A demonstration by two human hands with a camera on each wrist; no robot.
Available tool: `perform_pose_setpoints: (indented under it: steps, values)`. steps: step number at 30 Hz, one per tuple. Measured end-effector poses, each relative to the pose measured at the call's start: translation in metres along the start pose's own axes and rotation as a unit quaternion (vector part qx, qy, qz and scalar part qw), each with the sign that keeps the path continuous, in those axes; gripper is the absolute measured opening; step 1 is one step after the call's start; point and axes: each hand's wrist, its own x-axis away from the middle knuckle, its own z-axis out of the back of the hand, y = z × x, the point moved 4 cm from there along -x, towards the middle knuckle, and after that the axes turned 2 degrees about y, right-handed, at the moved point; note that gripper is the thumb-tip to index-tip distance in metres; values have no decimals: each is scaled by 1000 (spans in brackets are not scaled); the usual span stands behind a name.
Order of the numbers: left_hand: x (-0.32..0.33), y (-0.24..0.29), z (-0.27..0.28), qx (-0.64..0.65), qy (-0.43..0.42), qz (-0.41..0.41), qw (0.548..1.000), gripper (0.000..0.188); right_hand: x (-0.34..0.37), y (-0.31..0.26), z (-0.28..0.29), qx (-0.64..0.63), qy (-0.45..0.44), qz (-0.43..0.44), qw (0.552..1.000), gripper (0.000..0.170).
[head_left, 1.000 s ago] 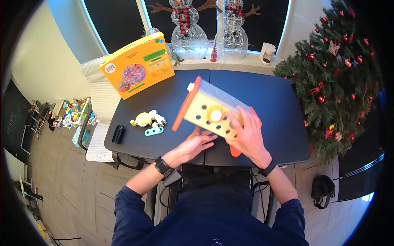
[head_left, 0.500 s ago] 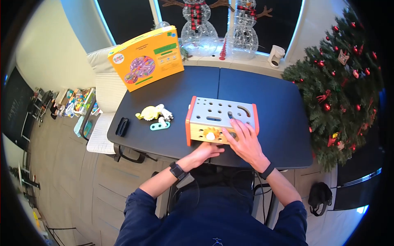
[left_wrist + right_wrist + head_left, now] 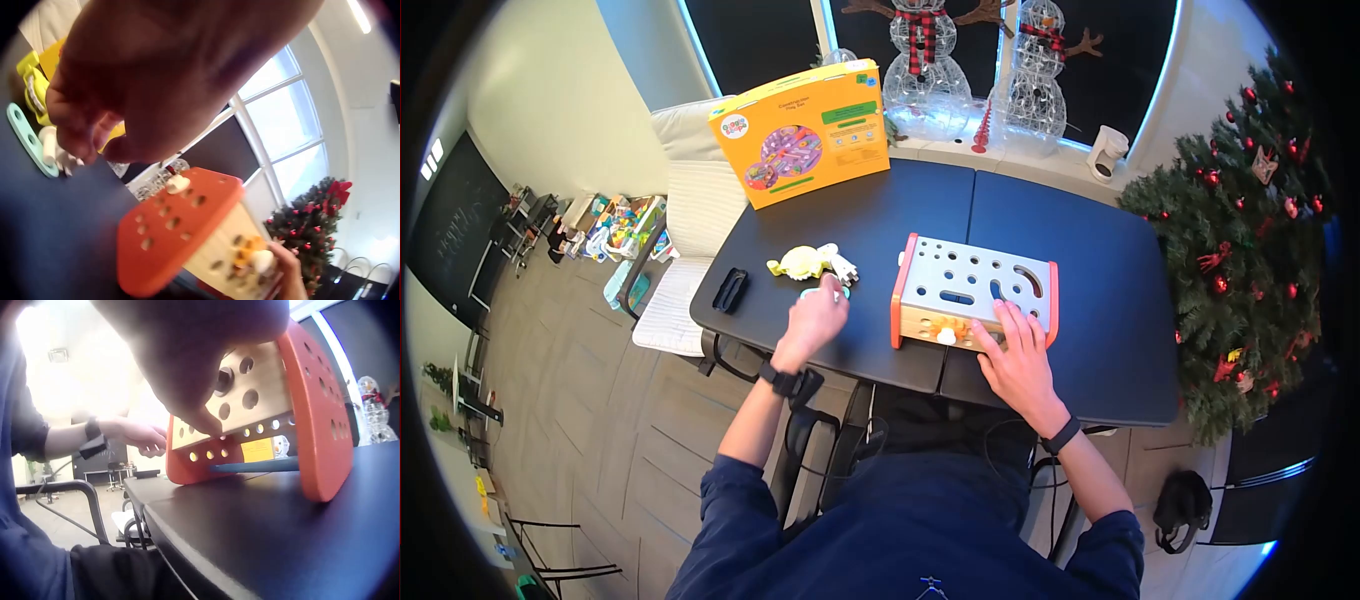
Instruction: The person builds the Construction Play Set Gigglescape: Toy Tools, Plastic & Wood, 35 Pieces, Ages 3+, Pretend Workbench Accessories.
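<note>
A toy workbench box [image 3: 977, 275] stands on the table, with a grey holed top, wooden sides and red end panels. My right hand [image 3: 1018, 372] rests on its near right edge, fingers on the top and thumb against the wooden side. Beside the thumb, an orange gear [image 3: 950, 328] with a white bolt head sits on that side. My left hand [image 3: 815, 322] is over the small toy parts, its fingers loosely bent, with no object visible between them. Near its fingertips are a teal holed strip [image 3: 28, 140], a white peg [image 3: 49, 147] and a yellow-green piece [image 3: 36, 94].
A yellow play set box [image 3: 800, 135] stands at the table's back left. A black case [image 3: 731, 290] lies by the left edge. A white chair [image 3: 670, 300] stands at left, a decorated Christmas tree [image 3: 1230, 260] at right. Wire snowmen [image 3: 925, 75] stand by the window.
The workbench box, tilted up between my hands one second ago, was set down on the table. My left hand left its near side and moved left to the small parts; my right hand stayed on it.
</note>
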Motion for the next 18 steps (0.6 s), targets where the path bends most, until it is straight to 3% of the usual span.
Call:
perform_pose_setpoints:
  steps: [2, 8, 12, 16, 18]
  values:
    - [-31, -18, -3, -7, 72, 0, 997, 44, -2, 1, 6, -49, -10, -21, 998, 67]
    - [-57, -27, -21, -118, 56, -28, 991, 48, -2, 8, 33, -172, -8, -83, 982, 59]
    - [-63, -40, -35, -90, 63, -33, 993, 39, 8, 13, 41, -232, 19, -122, 965, 53]
    - [-50, -29, -14, -82, 87, -25, 993, 36, 12, 14, 47, -283, 41, -163, 944, 47]
    - [-37, -10, 10, -12, 140, -67, 988, 31, 13, 15, 48, -321, 58, -186, 927, 46]
